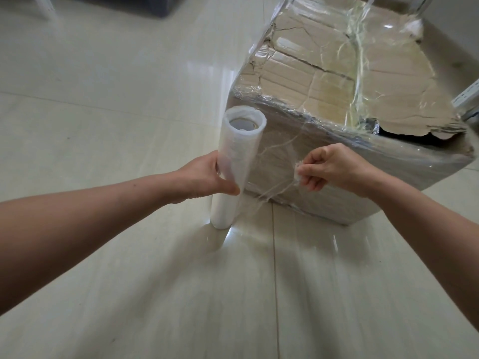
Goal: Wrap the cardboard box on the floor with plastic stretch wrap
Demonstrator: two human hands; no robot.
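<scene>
A worn cardboard box (329, 81) stands on the tiled floor, its top and sides covered with shiny plastic film. A white roll of stretch wrap (234, 161) stands upright on the floor at the box's near left corner. My left hand (207, 177) grips the roll around its middle. My right hand (329, 169) pinches a bunched strand of the film (272, 187) that runs from the roll across the box's front face. The hand is close against that face.
Glossy pale floor tiles (129, 99) spread all around. A dark object (145, 5) sits at the top left. White metal frame legs (466, 95) stand at the right edge and behind the box. A torn hole (404, 136) gapes at the box's top front edge.
</scene>
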